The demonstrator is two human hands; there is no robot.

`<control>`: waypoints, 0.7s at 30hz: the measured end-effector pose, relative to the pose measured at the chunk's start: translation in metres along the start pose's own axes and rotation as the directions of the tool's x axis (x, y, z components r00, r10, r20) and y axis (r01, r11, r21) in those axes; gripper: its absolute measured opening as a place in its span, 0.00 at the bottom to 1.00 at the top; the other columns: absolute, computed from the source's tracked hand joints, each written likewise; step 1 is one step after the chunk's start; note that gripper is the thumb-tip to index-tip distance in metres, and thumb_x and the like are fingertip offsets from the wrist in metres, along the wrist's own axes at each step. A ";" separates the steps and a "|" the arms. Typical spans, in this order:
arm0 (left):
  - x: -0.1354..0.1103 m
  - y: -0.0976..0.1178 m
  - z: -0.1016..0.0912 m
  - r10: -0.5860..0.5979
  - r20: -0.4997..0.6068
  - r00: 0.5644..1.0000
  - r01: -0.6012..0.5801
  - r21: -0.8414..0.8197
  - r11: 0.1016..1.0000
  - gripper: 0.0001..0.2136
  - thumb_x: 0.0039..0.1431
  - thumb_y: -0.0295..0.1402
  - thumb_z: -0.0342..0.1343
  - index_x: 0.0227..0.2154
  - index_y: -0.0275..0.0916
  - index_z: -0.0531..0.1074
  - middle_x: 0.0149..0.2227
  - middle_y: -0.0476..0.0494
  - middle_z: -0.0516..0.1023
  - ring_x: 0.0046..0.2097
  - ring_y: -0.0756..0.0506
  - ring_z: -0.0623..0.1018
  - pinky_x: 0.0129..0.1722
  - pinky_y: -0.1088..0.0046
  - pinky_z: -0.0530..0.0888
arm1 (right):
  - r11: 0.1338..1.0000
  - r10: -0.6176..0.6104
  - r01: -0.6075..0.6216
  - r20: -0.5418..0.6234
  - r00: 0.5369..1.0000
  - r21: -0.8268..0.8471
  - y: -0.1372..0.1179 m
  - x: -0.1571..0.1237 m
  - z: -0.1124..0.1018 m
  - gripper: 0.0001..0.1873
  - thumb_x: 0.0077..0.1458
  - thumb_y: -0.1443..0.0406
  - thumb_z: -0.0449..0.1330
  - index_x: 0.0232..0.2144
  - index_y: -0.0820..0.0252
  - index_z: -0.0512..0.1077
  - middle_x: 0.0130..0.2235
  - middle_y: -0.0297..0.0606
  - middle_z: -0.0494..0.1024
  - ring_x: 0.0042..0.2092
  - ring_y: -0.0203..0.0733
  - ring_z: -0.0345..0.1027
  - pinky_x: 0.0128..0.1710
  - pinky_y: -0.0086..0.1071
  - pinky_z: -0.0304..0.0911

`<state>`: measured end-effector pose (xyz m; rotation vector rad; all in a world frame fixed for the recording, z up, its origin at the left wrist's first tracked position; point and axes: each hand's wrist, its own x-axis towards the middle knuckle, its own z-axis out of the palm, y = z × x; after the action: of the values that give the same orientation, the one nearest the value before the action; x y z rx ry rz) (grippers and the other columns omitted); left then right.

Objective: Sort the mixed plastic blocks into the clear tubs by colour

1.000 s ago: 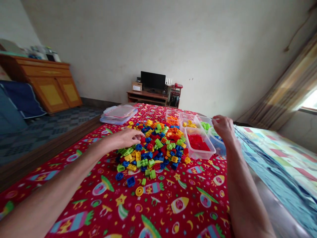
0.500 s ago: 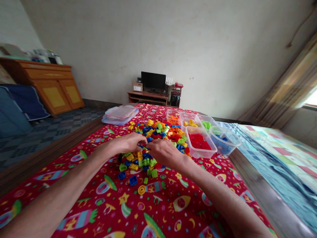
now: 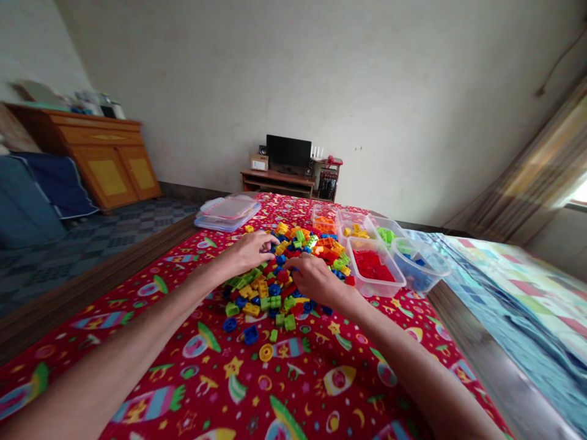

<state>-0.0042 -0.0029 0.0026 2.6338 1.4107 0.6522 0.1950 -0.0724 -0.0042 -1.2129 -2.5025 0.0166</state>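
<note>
The left hand (image 3: 250, 249) lies on the far left part of the pile (image 3: 287, 272) of plastic bricks, its fingers curled and the tips drawn together, as if pinching a small brick; which one I cannot tell, because the fingers hide it. The right hand (image 3: 312, 278) rests on the middle of the pile, palm down, fingers bent into the bricks; whether it grips something is not visible.

The pile sits on a red cloth (image 3: 321, 379) with a rocket pattern. To the right of the pile stand clear tubs, each with one colour: a red tub (image 3: 373, 269) nearest, a blue tub (image 3: 419, 266) just beside it on the right, and further away tubs with orange (image 3: 323, 223), yellow (image 3: 355, 231) and green (image 3: 385, 233) bricks. Flat lids (image 3: 227, 211) are stacked at the far left. A few loose bricks, such as a yellow ring (image 3: 266, 352), lie near the person, apart from the pile.

To do this well, I think each hand should take only one colour at a time, lift the brick straight out so neighbours do not scatter, and check the colour before the hand leaves the pile.
</note>
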 end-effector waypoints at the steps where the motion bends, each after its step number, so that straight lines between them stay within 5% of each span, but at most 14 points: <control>1: 0.001 -0.002 0.005 0.007 -0.040 0.999 -0.008 -0.027 1.000 0.16 0.51 0.32 0.56 0.44 0.38 0.74 0.39 0.44 0.76 0.34 0.46 0.75 0.36 0.71 0.72 | 0.997 0.033 -0.032 -0.022 0.999 0.068 0.004 0.001 -0.001 0.17 0.50 0.76 0.52 0.39 0.63 0.75 0.30 0.39 0.76 0.34 0.38 0.67 0.34 0.27 0.59; 5: 0.002 -0.010 0.029 0.177 -0.116 0.977 -0.183 -0.044 0.982 0.15 0.53 0.29 0.55 0.45 0.40 0.74 0.48 0.41 0.74 0.45 0.44 0.75 0.46 0.67 0.72 | 0.906 0.208 -0.176 -0.043 0.977 0.384 0.015 0.005 -0.003 0.20 0.47 0.77 0.49 0.37 0.61 0.77 0.25 0.34 0.76 0.27 0.34 0.66 0.29 0.24 0.58; 12: 0.002 -0.021 0.052 0.302 -0.121 0.946 -0.301 0.028 0.953 0.11 0.54 0.26 0.57 0.40 0.40 0.77 0.38 0.43 0.80 0.42 0.44 0.76 0.46 0.66 0.71 | 0.738 0.348 -0.296 0.034 0.937 0.606 0.018 0.009 -0.014 0.20 0.47 0.73 0.49 0.37 0.63 0.78 0.22 0.30 0.74 0.21 0.30 0.61 0.23 0.23 0.56; 17: 0.004 -0.013 0.040 0.158 -0.156 0.975 -0.177 -0.111 0.978 0.09 0.53 0.27 0.58 0.37 0.39 0.78 0.38 0.42 0.81 0.43 0.42 0.78 0.48 0.64 0.72 | 0.670 0.344 -0.260 0.020 0.939 0.695 0.024 0.009 -0.023 0.16 0.50 0.69 0.53 0.38 0.65 0.78 0.25 0.33 0.75 0.25 0.32 0.65 0.26 0.24 0.60; 21: 0.000 0.009 0.024 -0.100 -0.116 0.988 0.029 -0.499 0.866 0.17 0.52 0.33 0.60 0.46 0.39 0.75 0.41 0.42 0.81 0.44 0.40 0.79 0.48 0.63 0.73 | 0.709 0.337 -0.262 0.012 0.942 0.655 0.025 0.008 -0.021 0.17 0.52 0.64 0.55 0.41 0.65 0.77 0.26 0.33 0.76 0.25 0.33 0.65 0.26 0.26 0.59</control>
<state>0.0122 -0.0045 -0.0165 2.1613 1.1543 1.0462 0.2160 -0.0538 0.0139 -1.2312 -1.8956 0.8168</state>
